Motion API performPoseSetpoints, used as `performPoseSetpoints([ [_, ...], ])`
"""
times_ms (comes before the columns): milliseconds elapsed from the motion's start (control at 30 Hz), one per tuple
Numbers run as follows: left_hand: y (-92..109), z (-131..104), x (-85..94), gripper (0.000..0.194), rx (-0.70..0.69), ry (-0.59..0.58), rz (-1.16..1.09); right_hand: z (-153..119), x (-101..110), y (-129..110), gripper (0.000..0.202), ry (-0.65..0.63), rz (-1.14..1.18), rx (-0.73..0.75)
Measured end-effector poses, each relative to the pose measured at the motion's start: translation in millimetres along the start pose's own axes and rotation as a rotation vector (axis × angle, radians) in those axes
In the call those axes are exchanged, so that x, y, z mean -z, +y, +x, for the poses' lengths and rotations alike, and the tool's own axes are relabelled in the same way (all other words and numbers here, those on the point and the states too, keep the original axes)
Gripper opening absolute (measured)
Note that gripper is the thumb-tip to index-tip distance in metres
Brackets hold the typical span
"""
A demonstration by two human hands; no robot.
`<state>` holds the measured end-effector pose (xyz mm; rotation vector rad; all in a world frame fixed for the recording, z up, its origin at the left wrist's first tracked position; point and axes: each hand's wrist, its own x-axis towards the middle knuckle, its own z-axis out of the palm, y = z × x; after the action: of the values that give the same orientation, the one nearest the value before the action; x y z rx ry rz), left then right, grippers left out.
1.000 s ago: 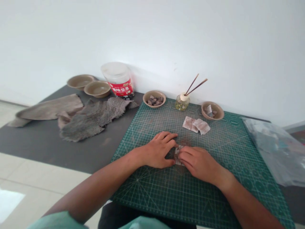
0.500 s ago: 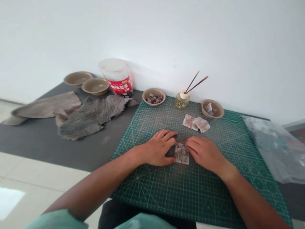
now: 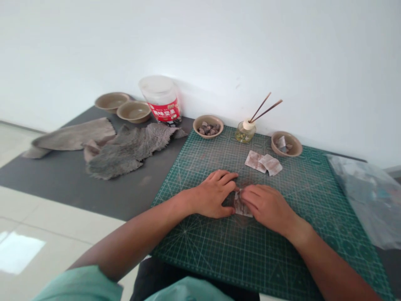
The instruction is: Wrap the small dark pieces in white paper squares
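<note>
On the green cutting mat (image 3: pixel 200 255) lies a small square brown-smeared white piece (image 3: pixel 240 206); whether it is paper or cloth cannot be told. My left hand (image 3: pixel 214 194) rests at its left edge, fingers spread, with the thumb and a fingertip touching it. Over its right side, my right hand (image 3: pixel 269 207) has its fingers pinched together, hiding part of the piece and whatever they hold. Beyond both hands are two similar smeared pieces (image 3: pixel 255 161), one overlapping the other.
Behind stand a bowl of stones (image 3: pixel 208 126), a reed diffuser (image 3: pixel 245 131) and a bowl with stones and a pale piece (image 3: pixel 286 144). Grey cloths (image 3: pixel 131 150), two bowls (image 3: pixel 134 112) and a red-labelled jar (image 3: pixel 161 100) are at left. A clear plastic bag (image 3: pixel 366 196) lies right.
My right hand has moved inward and down over the square piece, covering more of it. The left hand stays at its edge. The whole view has shifted slightly.
</note>
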<state>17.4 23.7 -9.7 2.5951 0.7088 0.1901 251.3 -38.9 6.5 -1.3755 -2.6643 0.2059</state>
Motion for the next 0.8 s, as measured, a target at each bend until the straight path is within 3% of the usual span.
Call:
performPoseSetpoints([
  [100,0.5,0.0,-0.4,0.053,0.011,0.010,0.009,0.3,0.9,1.1,0.013,-0.019,0.040,-0.061],
  [200,0.7,-0.1,-0.7,0.054,-0.002,0.003,0.010,-1.4,-0.5,0.8,0.011,-0.096,0.119,0.021],
  [400,0.2,-0.5,-0.9,0.052,0.012,0.007,0.011,0.5,-1.7,4.8,0.012,0.039,0.054,-0.102],
  [533,-0.3,-0.5,-1.5,0.054,-0.005,0.003,0.003,-0.9,-3.2,-0.2,0.011,-0.053,0.117,0.053],
  [700,-0.4,-0.5,-2.0,0.052,0.004,0.017,0.008,-0.6,-3.6,-0.3,0.013,0.027,0.056,-0.067],
  [800,-0.4,-0.6,-2.1,0.052,-0.007,0.015,-0.003,-0.7,-4.1,-0.5,0.012,-0.044,0.094,0.011],
])
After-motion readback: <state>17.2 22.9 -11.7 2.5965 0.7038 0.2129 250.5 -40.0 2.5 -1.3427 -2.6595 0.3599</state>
